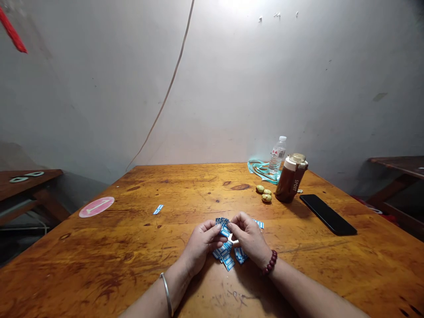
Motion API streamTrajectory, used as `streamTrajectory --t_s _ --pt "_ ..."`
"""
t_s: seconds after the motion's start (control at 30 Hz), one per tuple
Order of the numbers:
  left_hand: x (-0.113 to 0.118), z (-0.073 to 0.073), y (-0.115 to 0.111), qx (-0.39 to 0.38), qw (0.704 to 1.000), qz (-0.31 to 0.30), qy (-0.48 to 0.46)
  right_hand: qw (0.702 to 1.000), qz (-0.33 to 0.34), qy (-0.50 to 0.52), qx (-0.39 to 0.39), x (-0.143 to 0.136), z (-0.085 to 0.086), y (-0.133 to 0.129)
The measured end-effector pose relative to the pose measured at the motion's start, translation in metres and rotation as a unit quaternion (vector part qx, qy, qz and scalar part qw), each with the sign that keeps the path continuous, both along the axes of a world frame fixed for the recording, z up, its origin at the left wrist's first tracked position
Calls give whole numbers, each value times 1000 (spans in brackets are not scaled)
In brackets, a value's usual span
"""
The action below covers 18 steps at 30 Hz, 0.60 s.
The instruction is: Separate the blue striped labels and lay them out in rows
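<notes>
Small blue-and-white cards are fanned in a little bunch between my two hands, just above the table. My left hand grips the bunch from the left with thumb and fingers. From the other side, the thumb and fingertips of my right hand pinch the bunch's right edge. Under the hands lies a loose pile of the same cards. A smaller group of cards rests below my right palm, partly covered. More cards poke out behind the right hand. One piece lies alone toward the left.
On the wooden table, a brown sports bottle, a clear water bottle, a teal lanyard, several yellowish-green fruits and a black phone stand or lie at right. A pink round sticker marks the left. A wall rises behind.
</notes>
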<state>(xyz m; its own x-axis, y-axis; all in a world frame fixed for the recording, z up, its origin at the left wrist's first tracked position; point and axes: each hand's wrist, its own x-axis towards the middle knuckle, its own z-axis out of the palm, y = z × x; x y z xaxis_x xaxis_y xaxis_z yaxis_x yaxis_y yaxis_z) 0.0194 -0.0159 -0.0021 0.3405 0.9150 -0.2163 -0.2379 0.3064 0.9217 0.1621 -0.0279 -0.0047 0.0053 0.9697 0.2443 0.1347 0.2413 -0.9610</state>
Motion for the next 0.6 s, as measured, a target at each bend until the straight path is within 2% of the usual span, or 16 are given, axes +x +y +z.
streamTrajectory --t_s 0.37,0.5,0.6 --pt "0 0 0 8 1000 -16 10 999 -14 -31 5 2 2 -2" --pt "0 1 0 10 1000 -21 10 1000 -6 -13 15 1 1 0" --pt "0 0 1 13 1000 -26 9 1000 12 17 -5 2 -1 2"
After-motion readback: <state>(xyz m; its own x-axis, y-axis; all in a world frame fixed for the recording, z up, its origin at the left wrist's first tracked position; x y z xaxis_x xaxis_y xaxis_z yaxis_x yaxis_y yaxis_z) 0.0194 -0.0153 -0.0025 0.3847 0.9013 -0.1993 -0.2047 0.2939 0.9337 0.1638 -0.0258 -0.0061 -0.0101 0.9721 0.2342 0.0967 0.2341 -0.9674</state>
